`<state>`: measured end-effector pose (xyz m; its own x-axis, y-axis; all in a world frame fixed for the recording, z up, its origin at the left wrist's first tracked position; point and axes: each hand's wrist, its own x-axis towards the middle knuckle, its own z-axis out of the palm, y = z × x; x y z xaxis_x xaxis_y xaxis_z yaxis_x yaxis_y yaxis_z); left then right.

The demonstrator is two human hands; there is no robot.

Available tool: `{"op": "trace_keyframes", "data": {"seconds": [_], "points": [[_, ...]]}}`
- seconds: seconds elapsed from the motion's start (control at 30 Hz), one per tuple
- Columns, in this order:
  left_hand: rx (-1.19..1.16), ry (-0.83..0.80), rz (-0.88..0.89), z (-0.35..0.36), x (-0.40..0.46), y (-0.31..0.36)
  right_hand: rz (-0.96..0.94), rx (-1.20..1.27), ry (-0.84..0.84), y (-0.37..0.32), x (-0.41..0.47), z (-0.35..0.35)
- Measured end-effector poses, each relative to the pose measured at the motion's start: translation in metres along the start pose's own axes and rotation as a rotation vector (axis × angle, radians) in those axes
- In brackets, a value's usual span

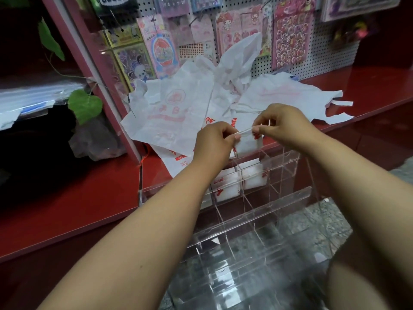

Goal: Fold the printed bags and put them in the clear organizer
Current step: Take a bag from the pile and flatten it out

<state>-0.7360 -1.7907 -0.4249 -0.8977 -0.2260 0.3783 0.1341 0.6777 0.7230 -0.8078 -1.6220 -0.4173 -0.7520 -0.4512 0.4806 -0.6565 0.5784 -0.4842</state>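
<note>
Right now both hands meet over the top edge of the clear organizer (pixel 257 198), the left hand (pixel 214 142) and the right hand (pixel 281 124) each pinching the upper edge of a small folded bag (pixel 247 145) that hangs between them, just above an open upper cell. To do this step well, I would keep the fold pinched tight so it cannot spring open, square the packet to the cell walls, then lower it straight in and let go only once it is seated. Two folded packets (pixel 241 180) already sit side by side in cells just below. The loose pile of printed bags (pixel 178 106) lies on the red bench (pixel 67 198) behind the organizer, still to be folded. Their red printing shows a round emblem and lines of characters, too creased and blurred to read. Sticker sheets (pixel 290 34) hang on the pegboard behind; their text is not legible either.
</note>
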Motion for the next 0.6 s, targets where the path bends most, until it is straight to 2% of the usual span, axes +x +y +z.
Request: {"op": "trace_keyframes", "data": {"seconds": [0.2,0.6], "points": [[0.046,-0.040,-0.022,0.025,0.017,-0.014,0.076,0.002,-0.029,0.029,0.005,0.015],[0.199,-0.143,-0.070,0.050,0.021,-0.053,0.238,0.023,-0.205,0.046,0.006,0.044]]}}
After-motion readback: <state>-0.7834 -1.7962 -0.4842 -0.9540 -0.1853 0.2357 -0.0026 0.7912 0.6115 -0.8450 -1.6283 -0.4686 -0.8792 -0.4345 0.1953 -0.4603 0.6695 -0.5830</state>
